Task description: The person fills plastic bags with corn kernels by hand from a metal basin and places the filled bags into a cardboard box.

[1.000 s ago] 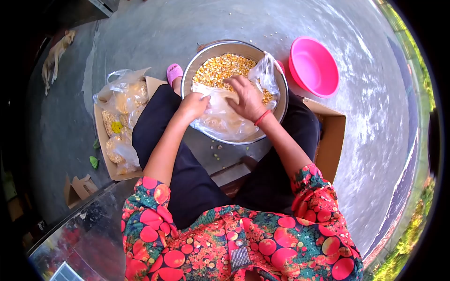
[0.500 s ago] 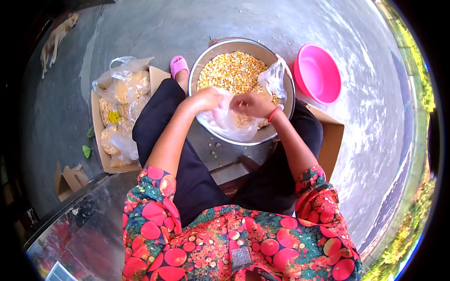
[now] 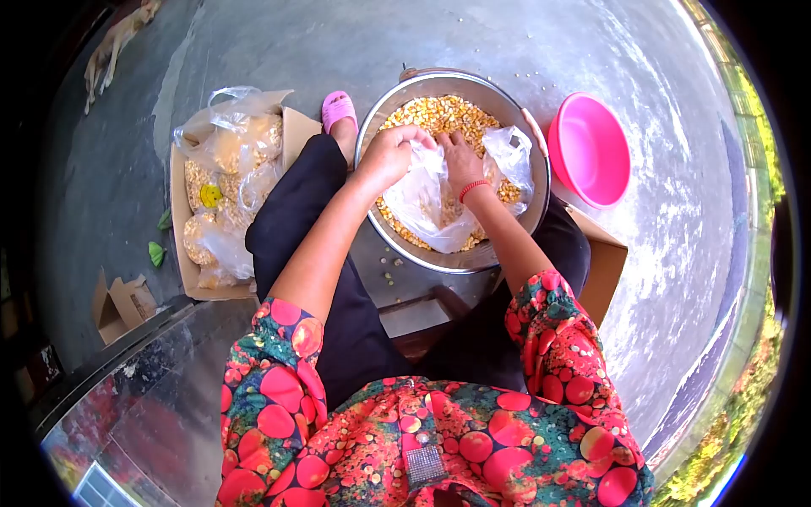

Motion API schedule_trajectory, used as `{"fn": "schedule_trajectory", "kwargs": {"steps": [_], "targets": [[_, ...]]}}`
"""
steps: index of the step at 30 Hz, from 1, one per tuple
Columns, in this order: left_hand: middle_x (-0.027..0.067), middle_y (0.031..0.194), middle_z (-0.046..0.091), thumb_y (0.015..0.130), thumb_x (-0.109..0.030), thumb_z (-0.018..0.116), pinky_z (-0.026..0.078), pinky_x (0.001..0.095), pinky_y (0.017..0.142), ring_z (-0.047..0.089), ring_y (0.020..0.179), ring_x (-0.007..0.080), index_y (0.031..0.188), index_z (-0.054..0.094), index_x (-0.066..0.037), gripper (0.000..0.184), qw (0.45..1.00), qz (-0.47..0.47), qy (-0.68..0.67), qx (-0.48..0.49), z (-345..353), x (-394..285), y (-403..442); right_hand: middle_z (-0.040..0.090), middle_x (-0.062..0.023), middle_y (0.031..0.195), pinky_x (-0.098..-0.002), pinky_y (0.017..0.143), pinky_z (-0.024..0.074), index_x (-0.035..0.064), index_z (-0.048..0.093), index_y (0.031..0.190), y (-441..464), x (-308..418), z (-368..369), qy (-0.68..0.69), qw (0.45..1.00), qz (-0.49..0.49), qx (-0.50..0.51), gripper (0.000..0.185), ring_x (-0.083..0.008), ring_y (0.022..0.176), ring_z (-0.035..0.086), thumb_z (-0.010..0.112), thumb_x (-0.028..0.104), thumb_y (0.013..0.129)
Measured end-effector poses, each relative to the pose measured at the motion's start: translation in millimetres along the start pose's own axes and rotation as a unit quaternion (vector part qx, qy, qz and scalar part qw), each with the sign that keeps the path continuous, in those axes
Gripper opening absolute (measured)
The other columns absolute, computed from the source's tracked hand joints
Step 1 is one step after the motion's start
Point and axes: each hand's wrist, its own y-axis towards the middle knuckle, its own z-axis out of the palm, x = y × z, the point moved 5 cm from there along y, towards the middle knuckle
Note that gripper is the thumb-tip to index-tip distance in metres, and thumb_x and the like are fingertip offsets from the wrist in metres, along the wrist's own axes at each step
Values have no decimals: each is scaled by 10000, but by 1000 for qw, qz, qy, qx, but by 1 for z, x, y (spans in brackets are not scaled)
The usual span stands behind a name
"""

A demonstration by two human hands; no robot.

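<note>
Between my knees stands a wide metal basin (image 3: 365, 160) of yellow and white corn kernels (image 3: 448, 114). A clear plastic bag (image 3: 420, 198), part filled with kernels, lies on the corn on the near side. My left hand (image 3: 390, 159) is closed on the bag's upper left edge. Past the bag's far edge, my right hand (image 3: 461, 162) reaches down to the kernels with its fingers spread, their tips partly hidden. Another crumpled plastic bag (image 3: 509, 156) rests inside the basin's right wall.
A cardboard box (image 3: 180, 224) with several filled bags (image 3: 198, 237) of kernels stands to the left. An upright pink tub (image 3: 583, 148) sits right of the basin. Another box (image 3: 601, 266) is beside my right knee. A dog (image 3: 114, 51) lies far left.
My right hand has moved from over the bag's opening to the loose kernels beyond it, its fingers opening out. My left hand has risen slightly, still holding the bag. The whole view shifted a little.
</note>
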Motion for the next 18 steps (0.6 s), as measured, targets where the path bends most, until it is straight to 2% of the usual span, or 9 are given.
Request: {"fn": "schedule_trajectory", "kwargs": {"steps": [3, 4, 5, 6, 7, 8, 10, 15, 18], "targets": [[43, 807, 592, 715, 12, 459, 432, 232, 585, 513, 650, 73, 953, 605, -73, 293, 1000, 15, -13, -5, 1, 2, 0, 526, -139, 774, -405, 692, 456, 91, 499, 973, 8, -28, 19, 121, 992, 20, -40, 181, -361, 795, 553, 460, 171, 816], [43, 807, 592, 715, 12, 459, 432, 232, 585, 513, 650, 73, 953, 605, -73, 293, 1000, 14, -15, -5, 5, 9, 3, 502, -76, 643, -343, 517, 437, 113, 528, 912, 10, -34, 18, 233, 966, 7, -111, 133, -245, 620, 559, 453, 183, 827], [66, 820, 608, 703, -14, 489, 445, 255, 633, 548, 703, 113, 973, 600, -64, 296, 998, 42, 7, -37, 6, 18, 8, 502, -76, 643, -343, 517, 437, 113, 528, 912, 10, -44, 18, 231, 967, 6, -111, 133, -245, 620, 559, 453, 183, 827], [90, 833, 624, 691, -40, 519, 457, 279, 681, 583, 756, 153, 992, 595, -54, 311, 995, 70, 30, -68, 6, 22, 9, 493, -45, 651, -296, 455, 382, 122, 529, 909, 10, -52, 15, 442, 885, 147, -22, 133, -178, 558, 504, 448, 196, 832], [90, 833, 624, 691, -40, 519, 457, 279, 681, 583, 756, 153, 992, 595, -54, 311, 995, 70, 28, -70, 5, 22, 8, 485, -14, 660, -249, 393, 326, 132, 529, 906, 5, -48, 13, 618, 733, 277, 68, 135, -111, 496, 450, 443, 209, 838], [133, 871, 616, 681, -67, 551, 451, 303, 730, 585, 817, 202, 1010, 586, -45, 332, 984, 62, 145, -88, 4, 22, 5, 453, 35, 663, -178, 376, 223, 140, 530, 901, 2, -37, -6, 670, 694, 254, 67, 152, -34, 468, 321, 434, 244, 845], [225, 880, 585, 702, -126, 573, 446, 375, 764, 573, 862, 305, 1001, 575, -20, 318, 942, 31, 313, -112, 2, 12, -2, 462, 23, 678, -174, 364, 218, 113, 523, 886, 0, -27, -30, 710, 654, 247, 86, 179, -39, 454, 320, 418, 255, 859], [184, 775, 602, 779, -198, 494, 456, 423, 677, 586, 759, 329, 845, 599, -40, 200, 929, 26, 333, -157, -1, 17, 8, 483, 13, 714, -147, 356, 198, 86, 522, 857, -32, 30, -55, 689, 646, 107, 309, 200, -16, 451, 305, 426, 261, 876], [170, 706, 595, 820, -228, 438, 450, 439, 644, 587, 711, 333, 774, 587, -41, 244, 935, 54, 303, -175, 0, 9, 4, 496, 15, 731, -153, 362, 226, 77, 534, 869, -59, 70, -45, 639, 648, 110, 400, 170, -28, 452, 340, 461, 230, 863]]}}
